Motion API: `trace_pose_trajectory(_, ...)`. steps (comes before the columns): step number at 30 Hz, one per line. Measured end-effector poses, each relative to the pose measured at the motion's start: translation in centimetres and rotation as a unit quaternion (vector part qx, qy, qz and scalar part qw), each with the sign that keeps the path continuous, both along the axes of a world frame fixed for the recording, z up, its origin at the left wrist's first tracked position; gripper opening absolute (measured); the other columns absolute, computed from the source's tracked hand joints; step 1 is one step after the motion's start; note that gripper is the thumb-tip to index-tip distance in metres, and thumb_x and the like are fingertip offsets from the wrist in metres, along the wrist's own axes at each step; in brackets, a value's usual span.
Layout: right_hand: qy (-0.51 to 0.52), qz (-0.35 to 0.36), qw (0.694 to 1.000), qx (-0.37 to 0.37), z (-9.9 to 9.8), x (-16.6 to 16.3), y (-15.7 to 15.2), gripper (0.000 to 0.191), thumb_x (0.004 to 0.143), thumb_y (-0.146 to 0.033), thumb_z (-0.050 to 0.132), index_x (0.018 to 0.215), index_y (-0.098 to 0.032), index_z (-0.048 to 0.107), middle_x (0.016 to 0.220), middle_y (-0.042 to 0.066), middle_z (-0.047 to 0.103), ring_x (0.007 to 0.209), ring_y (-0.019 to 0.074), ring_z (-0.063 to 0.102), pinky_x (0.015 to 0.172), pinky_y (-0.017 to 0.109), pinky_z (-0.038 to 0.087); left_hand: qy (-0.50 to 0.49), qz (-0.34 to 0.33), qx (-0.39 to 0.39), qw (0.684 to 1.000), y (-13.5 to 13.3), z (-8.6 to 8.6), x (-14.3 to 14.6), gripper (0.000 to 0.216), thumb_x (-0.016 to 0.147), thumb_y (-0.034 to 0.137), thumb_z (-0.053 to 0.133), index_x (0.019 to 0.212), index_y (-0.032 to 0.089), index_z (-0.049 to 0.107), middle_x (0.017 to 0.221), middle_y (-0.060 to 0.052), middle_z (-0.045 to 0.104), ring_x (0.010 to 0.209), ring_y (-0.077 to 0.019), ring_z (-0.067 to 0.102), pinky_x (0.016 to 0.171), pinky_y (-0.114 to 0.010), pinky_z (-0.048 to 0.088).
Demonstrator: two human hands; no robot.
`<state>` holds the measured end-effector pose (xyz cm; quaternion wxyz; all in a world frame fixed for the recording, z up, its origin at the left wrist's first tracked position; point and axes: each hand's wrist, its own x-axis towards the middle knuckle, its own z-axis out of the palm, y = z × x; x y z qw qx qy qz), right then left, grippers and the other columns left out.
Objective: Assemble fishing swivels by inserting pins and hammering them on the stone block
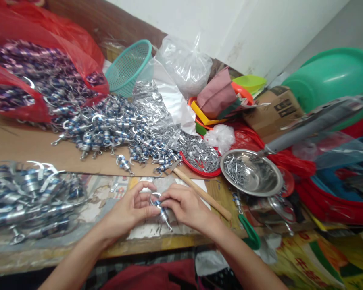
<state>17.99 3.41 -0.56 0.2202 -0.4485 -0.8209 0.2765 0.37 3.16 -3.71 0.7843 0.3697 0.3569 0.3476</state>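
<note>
My left hand (132,209) and my right hand (186,206) meet over the near edge of the wooden table (24,141). Together they pinch a small silver-and-blue metal swivel hook (161,210), its ring end between the fingertips and its thin shank pointing down toward me. Both hands have their fingers closed on it. A wooden-handled hammer (201,193) lies just right of my right hand. A heap of the same hooks (115,129) is spread on the cardboard behind my hands.
Another pile of hooks (27,201) lies at the near left. Red bags (33,76) of hooks sit at the back left beside a teal basket (128,66). A red tray of small metal parts (199,155) and a steel bowl (251,171) stand right.
</note>
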Motion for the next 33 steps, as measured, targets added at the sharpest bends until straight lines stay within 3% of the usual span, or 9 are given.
trace_pose_trajectory(6, 0.041, -0.045, 0.998, 0.013, -1.0, -0.5, 0.0, 0.015, 0.074, -0.012, 0.059, 0.088, -0.018, 0.061, 0.073, -0.001, 0.059, 0.067, 0.0118, 0.055, 0.061, 0.021, 0.043, -0.003, 0.001, 0.0, 1.0, -0.2, 0.1, -0.1, 0.042, 0.063, 0.017, 0.072, 0.093, 0.023, 0.044, 0.077, 0.002, 0.065, 0.075, -0.0166, 0.063, 0.073, -0.033, 0.047)
trace_pose_trajectory(9, 0.1, -0.13, 0.985, 0.046, -1.3, 0.9, 0.3, 0.011, 0.081, -0.016, 0.052, 0.09, -0.018, 0.059, 0.08, 0.001, 0.061, 0.074, 0.0128, 0.057, 0.066, 0.023, 0.045, 0.01, 0.004, -0.003, 1.0, -0.2, 0.3, 0.0, 0.041, 0.064, 0.017, 0.072, 0.093, 0.023, 0.044, 0.076, 0.003, 0.063, 0.073, -0.0168, 0.064, 0.072, -0.034, 0.048)
trace_pose_trajectory(13, -0.033, -0.256, 0.959, 0.115, -2.3, 4.7, 1.4, 0.021, 0.083, -0.025, 0.049, 0.1, -0.017, 0.058, 0.093, 0.008, 0.061, 0.087, 0.0193, 0.057, 0.076, 0.032, 0.044, 0.019, 0.006, -0.004, 1.0, -0.1, 0.5, 0.1, 0.041, 0.063, 0.018, 0.073, 0.092, 0.023, 0.045, 0.075, 0.003, 0.061, 0.071, -0.0171, 0.064, 0.072, -0.035, 0.049)
trace_pose_trajectory(16, -0.129, -0.228, 0.963, 0.071, -3.4, 6.6, 1.6, 0.02, 0.081, -0.029, 0.051, 0.093, -0.018, 0.063, 0.087, 0.007, 0.065, 0.08, 0.02, 0.06, 0.069, 0.03, 0.045, 0.022, 0.008, -0.01, 1.0, -0.1, 0.4, 0.2, 0.042, 0.063, 0.018, 0.073, 0.093, 0.023, 0.045, 0.076, 0.003, 0.062, 0.073, -0.0174, 0.064, 0.072, -0.035, 0.049)
trace_pose_trajectory(20, -0.122, -0.226, 0.965, 0.05, -3.4, 7.0, 0.6, 0.018, 0.082, -0.029, 0.051, 0.076, -0.017, 0.062, 0.068, 0.003, 0.064, 0.061, 0.0157, 0.06, 0.056, 0.024, 0.044, 0.032, 0.012, -0.005, 0.999, -0.2, 0.5, 0.2, 0.041, 0.063, 0.017, 0.073, 0.093, 0.023, 0.045, 0.077, 0.002, 0.063, 0.073, -0.0172, 0.064, 0.071, -0.034, 0.049)
trace_pose_trajectory(24, -0.061, -0.23, 0.969, 0.07, -0.8, 6.9, -1.5, 0.022, 0.08, -0.024, 0.053, 0.099, -0.017, 0.06, 0.091, 0.006, 0.068, 0.075, 0.0176, 0.064, 0.066, 0.028, 0.05, 0.026, 0.016, -0.004, 1.0, -0.3, 0.6, 0.2, 0.041, 0.063, 0.017, 0.072, 0.093, 0.022, 0.044, 0.076, 0.002, 0.064, 0.073, -0.0174, 0.064, 0.072, -0.035, 0.049)
trace_pose_trajectory(28, -0.01, -0.209, 0.958, 0.197, 1.9, 6.5, -5.1, 0.042, 0.081, -0.015, 0.053, 0.123, -0.022, 0.051, 0.107, 0.008, 0.064, 0.093, 0.0193, 0.062, 0.078, 0.029, 0.05, 0.026, 0.019, -0.005, 0.999, -0.3, 0.5, 0.2, 0.041, 0.063, 0.016, 0.072, 0.093, 0.023, 0.044, 0.076, 0.002, 0.065, 0.073, -0.0176, 0.064, 0.072, -0.036, 0.05)
trace_pose_trajectory(30, -0.013, -0.184, 0.948, 0.259, 2.1, 6.1, -7.0, 0.054, 0.081, -0.008, 0.05, 0.131, -0.024, 0.041, 0.105, 0.008, 0.063, 0.092, 0.019, 0.062, 0.075, 0.027, 0.051, 0.027, 0.024, -0.007, 0.999, -0.2, 0.5, 0.3, 0.042, 0.062, 0.016, 0.072, 0.092, 0.023, 0.044, 0.074, 0.002, 0.065, 0.072, -0.0177, 0.065, 0.07, -0.035, 0.05)
trace_pose_trajectory(33, -0.085, -0.108, 0.966, 0.219, 1.1, 5.4, -8.7, 0.059, 0.081, -0.003, 0.042, 0.136, -0.022, 0.033, 0.097, 0.009, 0.064, 0.084, 0.02, 0.063, 0.066, 0.028, 0.053, 0.026, 0.031, -0.005, 0.999, -0.1, 0.8, 0.4, 0.043, 0.06, 0.014, 0.074, 0.09, 0.022, 0.044, 0.071, 0.003, 0.065, 0.069, -0.0168, 0.064, 0.068, -0.033, 0.05)
